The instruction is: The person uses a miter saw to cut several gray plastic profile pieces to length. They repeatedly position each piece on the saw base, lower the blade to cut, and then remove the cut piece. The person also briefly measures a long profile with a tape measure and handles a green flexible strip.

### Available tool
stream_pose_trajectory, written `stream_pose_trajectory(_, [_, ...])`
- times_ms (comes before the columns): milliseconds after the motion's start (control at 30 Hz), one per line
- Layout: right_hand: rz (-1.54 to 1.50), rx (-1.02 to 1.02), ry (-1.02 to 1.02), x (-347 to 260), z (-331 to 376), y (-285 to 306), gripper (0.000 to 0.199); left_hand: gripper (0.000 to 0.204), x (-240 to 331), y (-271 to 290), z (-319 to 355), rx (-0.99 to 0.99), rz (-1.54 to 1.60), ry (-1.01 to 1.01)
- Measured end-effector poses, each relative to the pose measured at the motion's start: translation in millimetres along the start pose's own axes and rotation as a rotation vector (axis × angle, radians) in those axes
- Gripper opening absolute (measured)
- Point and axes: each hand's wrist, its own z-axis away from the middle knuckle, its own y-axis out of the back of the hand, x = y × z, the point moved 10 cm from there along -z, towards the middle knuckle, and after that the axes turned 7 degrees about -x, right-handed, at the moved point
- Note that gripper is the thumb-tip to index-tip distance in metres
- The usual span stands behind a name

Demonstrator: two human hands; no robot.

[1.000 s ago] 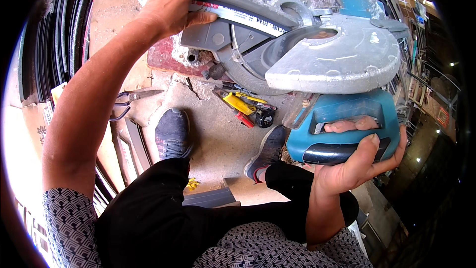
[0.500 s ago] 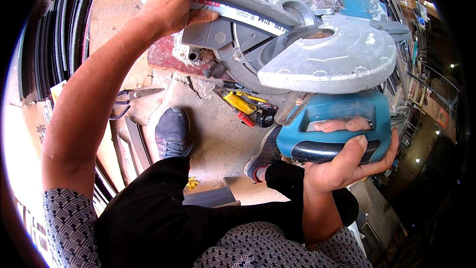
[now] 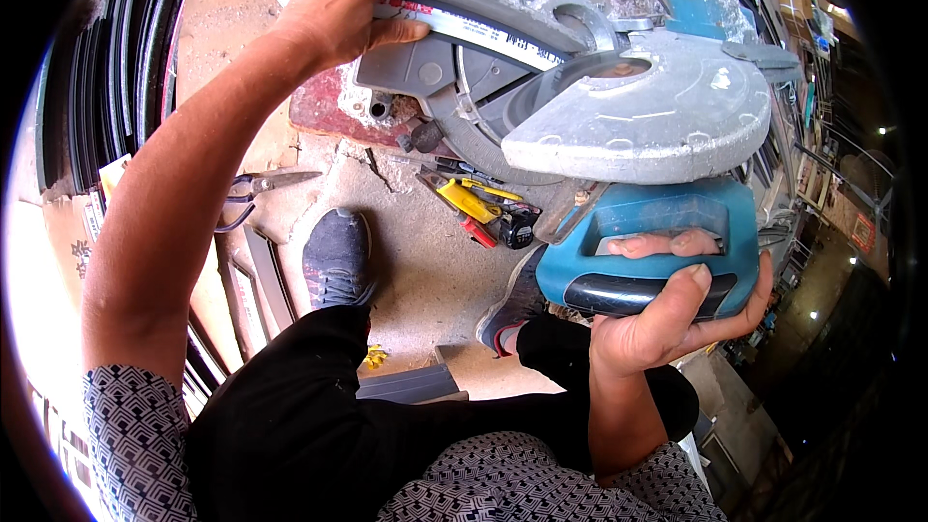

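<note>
The person wears a short-sleeved shirt [image 3: 135, 445] with a small black-and-white diamond pattern. The forearms are bare. The trousers [image 3: 319, 425] are black. The shoes [image 3: 336, 256] are dark grey and dusty. The left hand [image 3: 333, 10] and right hand [image 3: 677, 314] have no gloves.

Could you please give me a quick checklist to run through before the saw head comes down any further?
1. Right hand wrapped around the teal saw handle, fingers through the grip: ok.
2. Left hand presses the dark strip against the saw's fence, off to the left of the blade guard: ok, though how far the fingers sit from the cut line: cannot tell.
3. Blade guard covers the blade from above: ok; blade teeth are not visible.
4. Strip sits flat on the saw base: cannot tell.
5. Floor around the feet: not ok; snips and yellow and red hand tools lie loose near the grey shoe.
</note>
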Motion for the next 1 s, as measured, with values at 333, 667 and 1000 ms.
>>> stream_pose_trajectory(333, [-0.042, 0.025, -0.040, 0.0, -4.0, 4.0, 0.067, 0.086, 2.3, 2.7, 0.3, 0.004, -0.019, -0.006])
stream_pose_trajectory(667, [0.032, 0.005, 0.014, -0.6, 0.0, 2.1, 0.062, 0.082, 2.6, 3.0, 1.2, 0.063, -0.037, -0.013])
stream_pose_trajectory(1000, [0.028, 0.046, 0.039, -2.9, 2.4, -2.9, 0.064, 0.080, 4.6, 5.2, 2.4, 0.023, -0.035, 0.006])
